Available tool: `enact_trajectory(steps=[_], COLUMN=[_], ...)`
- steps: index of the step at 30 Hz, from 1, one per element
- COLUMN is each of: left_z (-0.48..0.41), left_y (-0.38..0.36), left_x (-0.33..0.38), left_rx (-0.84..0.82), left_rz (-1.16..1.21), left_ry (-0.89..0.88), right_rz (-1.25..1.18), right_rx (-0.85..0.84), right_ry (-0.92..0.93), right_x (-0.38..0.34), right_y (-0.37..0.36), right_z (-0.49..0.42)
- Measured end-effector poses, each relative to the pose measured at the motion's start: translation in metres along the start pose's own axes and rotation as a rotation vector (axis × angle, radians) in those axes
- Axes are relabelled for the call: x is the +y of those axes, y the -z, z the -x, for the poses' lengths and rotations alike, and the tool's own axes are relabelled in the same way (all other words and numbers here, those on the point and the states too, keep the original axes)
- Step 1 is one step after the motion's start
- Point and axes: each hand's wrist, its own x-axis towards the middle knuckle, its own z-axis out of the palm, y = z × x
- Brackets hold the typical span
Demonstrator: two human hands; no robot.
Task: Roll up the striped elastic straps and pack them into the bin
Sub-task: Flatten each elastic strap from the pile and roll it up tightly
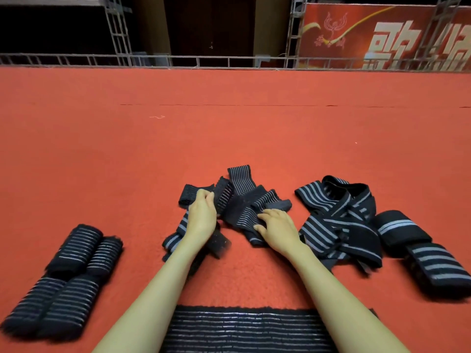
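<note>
A loose heap of black straps with thin grey stripes (242, 197) lies on the red carpet in front of me. My left hand (202, 216) curls its fingers round one strap's end at the heap's left side. Flat on the heap's near right edge, my right hand (276, 225) presses down with its fingers spread. Several rolled thin-striped straps (76, 253) lie at the left. A tangle of wide-striped straps (336, 220) sits at the right, with rolled wide-striped ones (430, 261) beyond it. No bin is in view.
A flat thin-striped strap (244, 329) lies at the bottom edge between my forearms. The red carpet (229, 128) stretches far ahead to a metal truss rail (204, 61). A red banner (382, 36) stands behind the rail at the right.
</note>
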Motion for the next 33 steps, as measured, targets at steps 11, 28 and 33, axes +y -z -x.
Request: enact_trajectory(steps=[11,28,33], left_z=[0.060,0.117,0.141], left_y=[0.064,0.107,0.108], left_x=[0.053,0.017,-0.004], left_rx=[-0.260,-0.032,-0.155], left_rz=[0.652,0.354,0.540], left_ry=[0.110,-0.063,0.113], right_rz=[-0.397,-0.188,-0.030], right_rx=[-0.023,0.689,0.500], right_ry=[-0.089,0.314,0.405], right_x=[-0.017,-0.027,-0.025], right_y=[0.029,0.102,0.051], right_z=[0.018,0.119,0.163])
